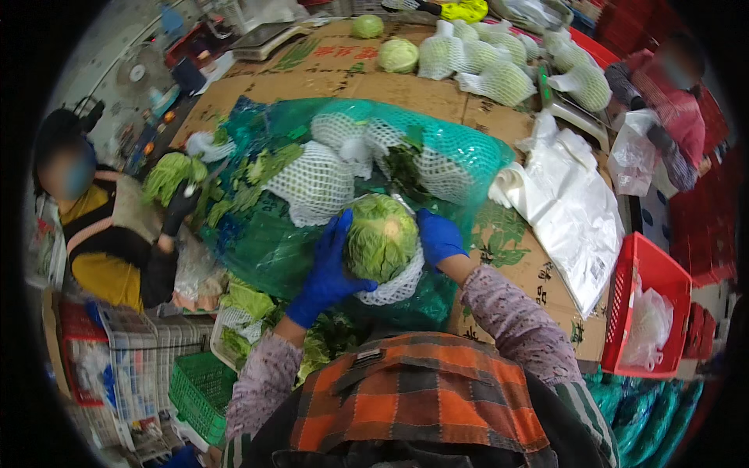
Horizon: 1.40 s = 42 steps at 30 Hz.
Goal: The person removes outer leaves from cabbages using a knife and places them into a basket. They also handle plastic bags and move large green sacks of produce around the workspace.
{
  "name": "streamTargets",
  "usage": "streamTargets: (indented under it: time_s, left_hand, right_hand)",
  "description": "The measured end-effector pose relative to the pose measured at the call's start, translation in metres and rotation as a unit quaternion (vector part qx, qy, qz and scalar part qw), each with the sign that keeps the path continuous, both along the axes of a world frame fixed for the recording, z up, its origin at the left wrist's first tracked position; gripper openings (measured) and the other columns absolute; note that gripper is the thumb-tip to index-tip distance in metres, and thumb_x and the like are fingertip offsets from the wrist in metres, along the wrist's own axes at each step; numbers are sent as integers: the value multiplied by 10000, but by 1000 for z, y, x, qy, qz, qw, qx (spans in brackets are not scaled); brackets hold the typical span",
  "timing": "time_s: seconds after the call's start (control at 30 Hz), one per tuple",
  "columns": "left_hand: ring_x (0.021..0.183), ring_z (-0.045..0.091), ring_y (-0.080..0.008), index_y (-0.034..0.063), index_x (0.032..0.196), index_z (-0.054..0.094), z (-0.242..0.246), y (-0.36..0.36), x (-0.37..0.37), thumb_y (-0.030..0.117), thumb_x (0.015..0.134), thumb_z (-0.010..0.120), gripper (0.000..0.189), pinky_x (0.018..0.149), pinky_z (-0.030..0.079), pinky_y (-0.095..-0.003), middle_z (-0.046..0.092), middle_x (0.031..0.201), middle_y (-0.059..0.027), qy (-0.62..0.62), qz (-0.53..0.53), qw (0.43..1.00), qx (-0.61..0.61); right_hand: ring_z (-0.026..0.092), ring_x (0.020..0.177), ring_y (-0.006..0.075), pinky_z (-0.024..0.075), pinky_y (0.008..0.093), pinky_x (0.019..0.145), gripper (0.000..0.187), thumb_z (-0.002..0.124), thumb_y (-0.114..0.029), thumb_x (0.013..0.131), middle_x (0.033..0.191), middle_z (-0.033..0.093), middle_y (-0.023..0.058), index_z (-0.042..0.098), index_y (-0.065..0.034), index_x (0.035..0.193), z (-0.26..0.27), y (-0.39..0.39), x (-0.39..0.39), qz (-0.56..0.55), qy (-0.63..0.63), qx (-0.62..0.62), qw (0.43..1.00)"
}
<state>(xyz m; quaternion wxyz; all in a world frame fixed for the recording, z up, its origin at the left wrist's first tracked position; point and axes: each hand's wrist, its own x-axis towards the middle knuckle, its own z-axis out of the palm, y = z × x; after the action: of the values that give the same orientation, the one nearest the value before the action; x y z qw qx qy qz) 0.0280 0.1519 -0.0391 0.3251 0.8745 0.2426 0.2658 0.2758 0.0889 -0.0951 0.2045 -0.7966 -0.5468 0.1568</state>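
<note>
A round green cabbage (381,238) sits before me, its pale stem end turned up. White foam net (398,286) is bunched under it and along its right side. My left hand (327,272), in a blue glove, grips the cabbage from the left, thumb at its lower edge. At the right side my gloved right hand (442,237) holds the net's edge against the cabbage; its fingertips are partly hidden. Beneath lies a green mesh bag (263,234). Netted cabbages (316,178) rest just beyond, with a dark leafy piece (405,164) among them.
Cardboard (503,126) covers the table. White plastic bags (567,205) and a red crate (655,316) are at right. Netted cabbages (497,58) and scales (573,117) stand farther back. One co-worker (117,234) holds leafy greens at left; another (673,117) handles a bag.
</note>
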Motion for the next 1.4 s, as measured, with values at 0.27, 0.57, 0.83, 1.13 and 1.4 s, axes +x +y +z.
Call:
streamTargets:
  time_s: [0.27,0.57,0.83,1.13,1.4]
  left_hand:
    - [1354,375,-311,34,1534,199,43,-25,-11,326,697,872,1113,1124,315,-438,356,1464,-212,-94,57,962,-249]
    - [1352,380,-346,75,1551,114,14,-29,-24,348,644,909,1237,1106,339,-466,350,1468,-248,-13,44,987,-153]
    - [1316,414,-305,-22,1505,160,10,-12,1,302,640,914,1192,1079,392,-417,386,1429,-212,-49,99,947,-302]
    - [1309,402,-354,14,1512,195,8,-13,10,375,578,932,1244,1100,353,-455,340,1429,-234,45,111,976,-181]
    - [1299,397,-395,47,1515,195,20,-17,31,397,637,898,1178,1089,344,-484,347,1404,-254,161,149,971,-94]
  right_hand:
    - [608,1061,424,505,460,869,489,699,-210,800,1165,621,271,564,-13,1227,3,-37,-28,137,235,-75,959]
    - [656,825,245,516,314,733,288,657,-222,912,957,679,106,625,-17,1112,3,-106,-53,-98,630,-60,768]
    - [649,797,202,513,371,700,338,643,-241,937,924,667,147,561,-64,1213,10,-182,-55,-97,325,54,939]
    - [654,745,402,516,478,607,331,577,-216,936,965,642,216,489,-104,1236,86,-127,-38,77,125,59,987]
    - [645,745,439,510,501,608,186,528,-136,907,890,636,261,469,-47,1060,51,-86,-28,107,90,-95,986]
